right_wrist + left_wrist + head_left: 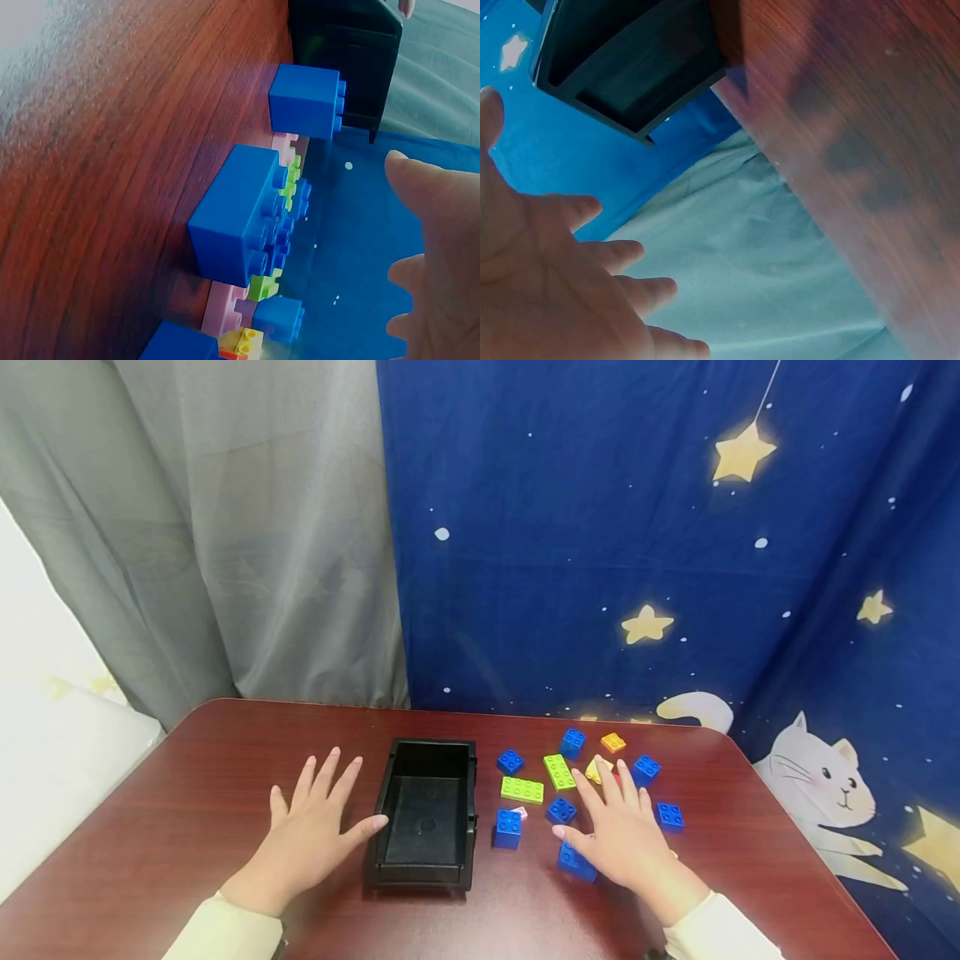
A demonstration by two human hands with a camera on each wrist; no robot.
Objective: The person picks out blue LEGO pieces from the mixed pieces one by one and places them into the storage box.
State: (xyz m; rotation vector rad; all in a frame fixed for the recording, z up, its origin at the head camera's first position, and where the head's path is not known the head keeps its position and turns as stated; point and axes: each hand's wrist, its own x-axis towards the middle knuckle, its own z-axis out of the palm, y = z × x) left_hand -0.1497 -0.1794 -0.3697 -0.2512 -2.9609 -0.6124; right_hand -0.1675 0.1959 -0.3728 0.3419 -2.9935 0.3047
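A dark red, wood-grained surface with rounded corners stands against two hanging cloths: a grey curtain on the left and a deep blue one printed with yellow stars and a white cat. In the middle sits a black plastic tray, rectangular, straight-walled and with nothing in it. To its right lie studded plastic bricks, smooth and glossy: several blue ones, such as the blue cube, two lime-green flat bricks, a small orange brick, a yellow piece and a pink piece partly hidden. The left hand hovers palm-down with fingers spread, its thumb tip at the tray's left wall, holding nothing. The right hand is likewise spread flat over the bricks, a blue brick just under its thumb side.
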